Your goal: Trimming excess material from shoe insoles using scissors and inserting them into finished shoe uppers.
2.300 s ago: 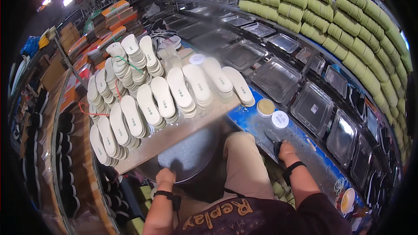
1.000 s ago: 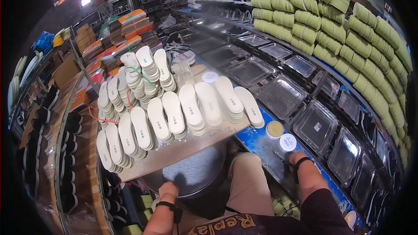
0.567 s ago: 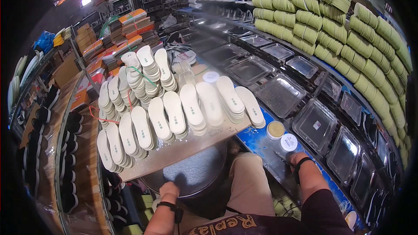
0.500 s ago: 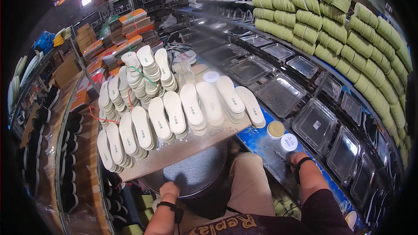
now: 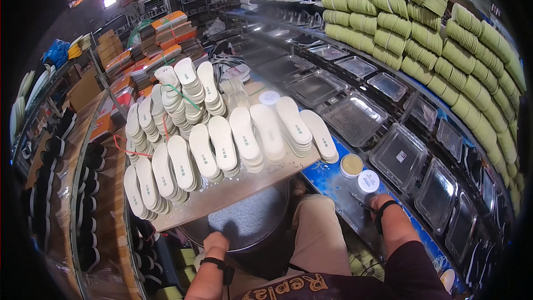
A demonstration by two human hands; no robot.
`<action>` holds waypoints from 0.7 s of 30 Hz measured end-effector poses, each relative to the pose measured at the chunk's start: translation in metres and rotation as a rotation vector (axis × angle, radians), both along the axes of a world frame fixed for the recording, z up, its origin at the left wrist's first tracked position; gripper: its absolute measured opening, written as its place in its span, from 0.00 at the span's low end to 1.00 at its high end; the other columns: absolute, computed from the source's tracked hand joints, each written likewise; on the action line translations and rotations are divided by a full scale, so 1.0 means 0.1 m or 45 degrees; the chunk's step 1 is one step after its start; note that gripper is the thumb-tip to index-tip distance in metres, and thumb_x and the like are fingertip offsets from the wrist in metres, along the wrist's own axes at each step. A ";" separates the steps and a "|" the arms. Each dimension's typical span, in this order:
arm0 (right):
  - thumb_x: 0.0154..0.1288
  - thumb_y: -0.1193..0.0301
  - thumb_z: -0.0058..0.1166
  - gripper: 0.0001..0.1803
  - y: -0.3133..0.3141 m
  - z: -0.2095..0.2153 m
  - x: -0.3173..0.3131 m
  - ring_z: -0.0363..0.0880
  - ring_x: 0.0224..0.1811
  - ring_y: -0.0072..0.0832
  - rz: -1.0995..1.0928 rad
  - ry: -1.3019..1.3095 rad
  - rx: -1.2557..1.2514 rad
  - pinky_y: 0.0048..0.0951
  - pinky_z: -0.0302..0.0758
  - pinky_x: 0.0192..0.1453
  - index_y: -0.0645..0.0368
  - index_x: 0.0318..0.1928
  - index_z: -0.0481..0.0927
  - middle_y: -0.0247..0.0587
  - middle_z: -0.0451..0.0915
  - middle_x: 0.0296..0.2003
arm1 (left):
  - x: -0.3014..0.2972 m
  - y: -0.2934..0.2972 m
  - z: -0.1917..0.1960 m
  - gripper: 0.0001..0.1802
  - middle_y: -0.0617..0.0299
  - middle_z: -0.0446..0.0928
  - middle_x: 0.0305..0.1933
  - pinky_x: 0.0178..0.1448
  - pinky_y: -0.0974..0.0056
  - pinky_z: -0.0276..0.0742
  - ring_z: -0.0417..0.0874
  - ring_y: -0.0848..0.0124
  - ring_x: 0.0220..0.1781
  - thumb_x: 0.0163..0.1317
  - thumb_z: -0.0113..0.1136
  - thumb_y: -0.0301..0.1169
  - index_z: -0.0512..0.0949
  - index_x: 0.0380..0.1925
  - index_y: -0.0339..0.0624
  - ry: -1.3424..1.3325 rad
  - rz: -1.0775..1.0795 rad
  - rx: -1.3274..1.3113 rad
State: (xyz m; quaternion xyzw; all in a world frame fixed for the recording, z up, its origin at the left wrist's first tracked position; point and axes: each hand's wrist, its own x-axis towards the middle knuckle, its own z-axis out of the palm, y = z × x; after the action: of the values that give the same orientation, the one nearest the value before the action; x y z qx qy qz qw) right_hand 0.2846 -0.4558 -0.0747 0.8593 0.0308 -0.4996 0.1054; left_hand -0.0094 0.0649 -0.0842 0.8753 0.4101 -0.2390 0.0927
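White, elongated, stacked insoles [image 5: 223, 147]; curled left fingers [image 5: 216, 239] at round dark tub [image 5: 269, 230]

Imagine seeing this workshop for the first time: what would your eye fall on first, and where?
Probably the stacks of white, sole-shaped insoles crowding a flat brown board left of centre. Next might come the wall of pale-green bundles of thin pieces at upper right, behind shiny, grey, rectangular trays. Below the board's near edge, a dark, round basin with pale contents also draws the eye.
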 end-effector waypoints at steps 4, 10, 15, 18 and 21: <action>0.37 0.68 0.73 0.20 0.08 0.15 -0.06 0.83 0.46 0.44 0.024 -0.001 0.011 0.43 0.78 0.50 0.52 0.38 0.88 0.45 0.84 0.44 | -0.01 0.01 0.00 0.16 0.52 0.82 0.48 0.55 0.58 0.78 0.83 0.58 0.52 0.58 0.53 0.37 0.84 0.41 0.43 -0.003 0.004 -0.007; 0.37 0.66 0.73 0.22 0.07 0.14 -0.06 0.84 0.44 0.35 -0.012 -0.035 -0.065 0.36 0.79 0.46 0.53 0.38 0.88 0.40 0.85 0.40 | 0.01 0.00 0.01 0.17 0.52 0.82 0.48 0.55 0.57 0.78 0.82 0.57 0.52 0.58 0.53 0.37 0.84 0.41 0.42 -0.006 -0.023 -0.010; 0.38 0.68 0.73 0.21 0.14 0.27 -0.12 0.85 0.43 0.36 -0.027 -0.017 -0.035 0.38 0.79 0.46 0.54 0.39 0.87 0.41 0.85 0.41 | -0.02 0.02 -0.03 0.16 0.52 0.81 0.48 0.55 0.57 0.78 0.82 0.57 0.52 0.58 0.53 0.37 0.84 0.41 0.42 -0.004 -0.023 -0.008; 0.38 0.69 0.72 0.20 0.12 0.26 -0.12 0.85 0.43 0.37 -0.031 -0.023 -0.035 0.38 0.79 0.46 0.54 0.39 0.87 0.42 0.85 0.41 | 0.00 0.03 -0.05 0.17 0.51 0.81 0.49 0.55 0.57 0.78 0.82 0.57 0.52 0.58 0.53 0.37 0.84 0.41 0.42 -0.008 -0.027 -0.009; 0.38 0.69 0.72 0.21 0.16 0.33 -0.14 0.85 0.43 0.37 -0.015 -0.022 -0.036 0.38 0.79 0.46 0.54 0.39 0.88 0.42 0.85 0.41 | 0.00 0.02 -0.03 0.17 0.51 0.81 0.49 0.55 0.57 0.78 0.82 0.57 0.52 0.59 0.53 0.38 0.84 0.41 0.42 -0.003 -0.018 -0.014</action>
State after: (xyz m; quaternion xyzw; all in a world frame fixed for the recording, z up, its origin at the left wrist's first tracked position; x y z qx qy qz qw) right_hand 0.2704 -0.4399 -0.0415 0.8622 0.0176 -0.4932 0.1147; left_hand -0.0092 0.0670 -0.0870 0.8778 0.4026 -0.2410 0.0962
